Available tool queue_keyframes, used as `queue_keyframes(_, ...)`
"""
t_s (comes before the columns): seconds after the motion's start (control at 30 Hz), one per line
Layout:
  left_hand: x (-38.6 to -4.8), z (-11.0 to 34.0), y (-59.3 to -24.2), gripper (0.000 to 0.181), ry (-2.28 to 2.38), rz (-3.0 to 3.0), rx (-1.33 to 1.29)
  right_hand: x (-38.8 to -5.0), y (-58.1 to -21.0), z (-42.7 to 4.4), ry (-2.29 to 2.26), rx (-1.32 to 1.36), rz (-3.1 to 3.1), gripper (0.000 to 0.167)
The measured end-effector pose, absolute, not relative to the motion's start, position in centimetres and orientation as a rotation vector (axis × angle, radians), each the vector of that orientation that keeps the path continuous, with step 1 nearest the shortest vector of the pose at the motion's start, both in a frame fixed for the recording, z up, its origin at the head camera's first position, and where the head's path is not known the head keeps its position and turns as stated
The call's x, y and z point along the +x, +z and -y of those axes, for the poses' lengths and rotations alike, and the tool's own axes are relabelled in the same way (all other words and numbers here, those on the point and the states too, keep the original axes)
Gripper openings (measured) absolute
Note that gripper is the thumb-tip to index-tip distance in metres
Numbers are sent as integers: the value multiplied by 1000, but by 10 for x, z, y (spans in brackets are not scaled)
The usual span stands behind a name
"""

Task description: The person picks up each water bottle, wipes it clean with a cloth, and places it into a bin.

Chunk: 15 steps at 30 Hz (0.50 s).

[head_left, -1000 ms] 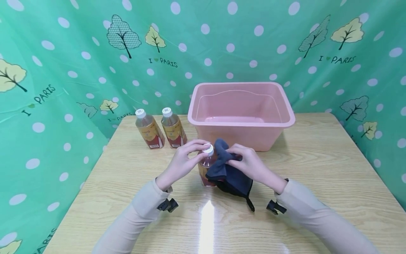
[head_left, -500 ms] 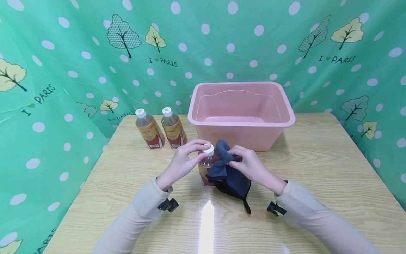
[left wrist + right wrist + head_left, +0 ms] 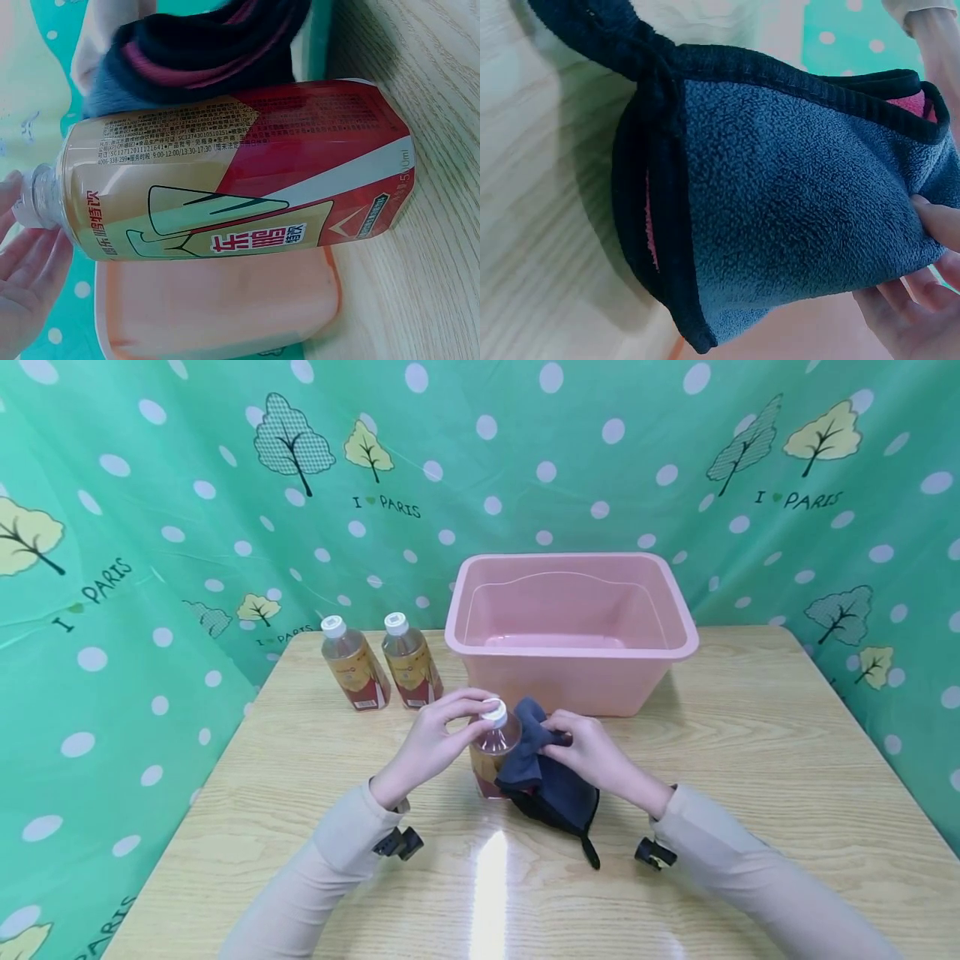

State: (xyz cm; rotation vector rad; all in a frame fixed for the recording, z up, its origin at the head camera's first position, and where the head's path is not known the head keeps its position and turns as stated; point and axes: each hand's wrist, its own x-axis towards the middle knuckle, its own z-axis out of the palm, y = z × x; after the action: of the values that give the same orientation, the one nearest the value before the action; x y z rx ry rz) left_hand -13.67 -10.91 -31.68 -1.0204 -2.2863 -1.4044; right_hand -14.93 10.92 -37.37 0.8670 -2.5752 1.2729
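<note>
A dark blue-grey cloth slips a little to the right of an upright drink bottle, baring the clear shoulder that it covered half a second ago, as a person works with two hands at a wooden table. The left hand stays where it was, pinching the white cap between thumb and fingers. The right hand grips the upper folds of the cloth, whose black-trimmed edge overlaps the bottle's right side. The shift appears to mark a wiping stroke in progress, with the hold on the cap likely keeping the bottle steady and part of its side probably yet to be reached.

The bottle stands at the middle of the table, in front of a pink bin; its gold and red label faces the left-wrist camera. Two matching bottles, one farther left and one nearer, stand unmoved behind the left hand. The bin leaves little room behind the work, and the cloth's dangling loop could drag on the tabletop. A green dotted curtain hangs beyond.
</note>
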Motion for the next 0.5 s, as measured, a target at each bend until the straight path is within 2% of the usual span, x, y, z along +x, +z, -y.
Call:
queue_keyframes(0.27,-138,109,-319,19,-1393,2277,-1029,-153,-389,-110,1185,900,2660,16)
queue_keyframes(0.5,-154,115,-344,23,-1419,2291,-1015,-154,-397,-110,1089,915,2710,18)
